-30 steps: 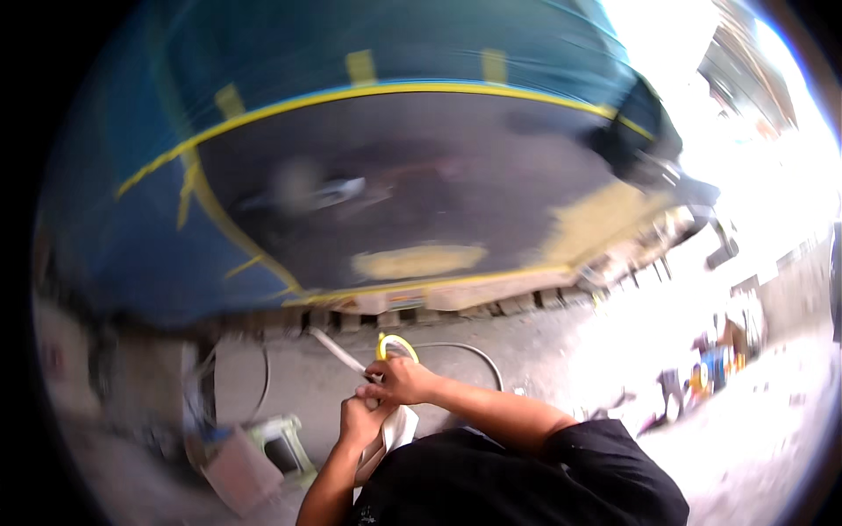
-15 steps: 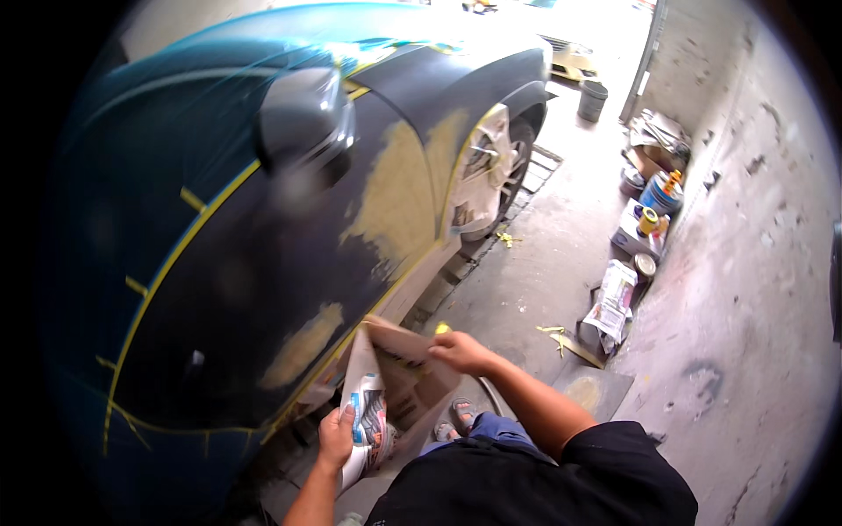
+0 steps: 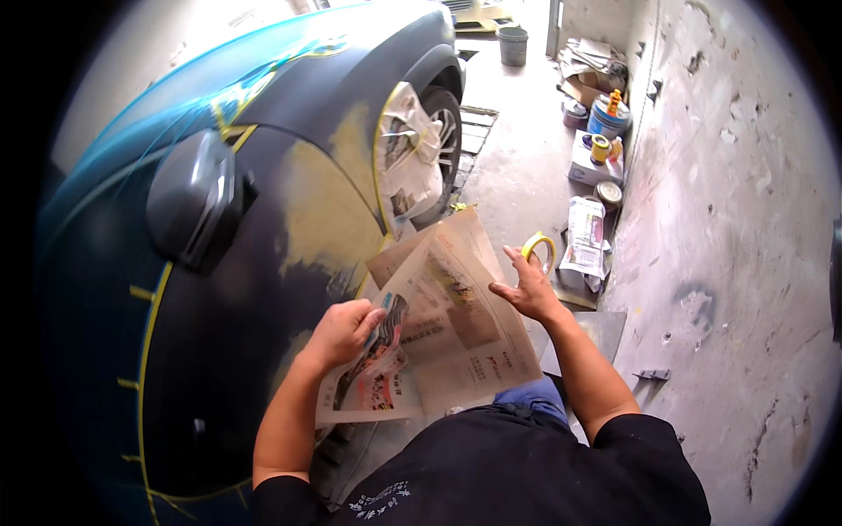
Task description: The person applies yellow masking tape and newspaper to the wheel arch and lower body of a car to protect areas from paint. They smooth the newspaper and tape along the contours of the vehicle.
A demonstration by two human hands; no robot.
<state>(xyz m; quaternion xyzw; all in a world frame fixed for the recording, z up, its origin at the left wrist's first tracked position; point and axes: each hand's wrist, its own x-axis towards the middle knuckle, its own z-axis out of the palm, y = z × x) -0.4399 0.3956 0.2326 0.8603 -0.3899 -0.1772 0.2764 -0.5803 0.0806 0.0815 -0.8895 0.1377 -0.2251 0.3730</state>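
An unfolded sheet of newspaper (image 3: pixel 456 329) spreads in front of my body, beside the dark car door. My left hand (image 3: pixel 344 333) pinches its left edge, thumb on top. To the right of the sheet is my right hand (image 3: pixel 529 287), with a roll of yellow masking tape (image 3: pixel 549 254) held at its fingers. Its thumb points toward the paper's right edge; whether it touches the paper I cannot tell. The car door (image 3: pixel 237 351) bears pale filler patches (image 3: pixel 329 206) and a border of yellow tape (image 3: pixel 151 351).
A grey side mirror (image 3: pixel 195 197) juts out at the left. Blue plastic film (image 3: pixel 158 131) covers the car's upper part, and paper wraps the front wheel (image 3: pixel 410 162). Cans, a blue bucket (image 3: pixel 608 117) and newspaper (image 3: pixel 583 232) line the right wall (image 3: pixel 702 219). A grey bucket (image 3: pixel 512 46) stands farther off.
The newspaper has been raised and spread wider in front of me. Both hands have come up, the right one moving off the sheet's edge to the right. My view has shifted toward the right.
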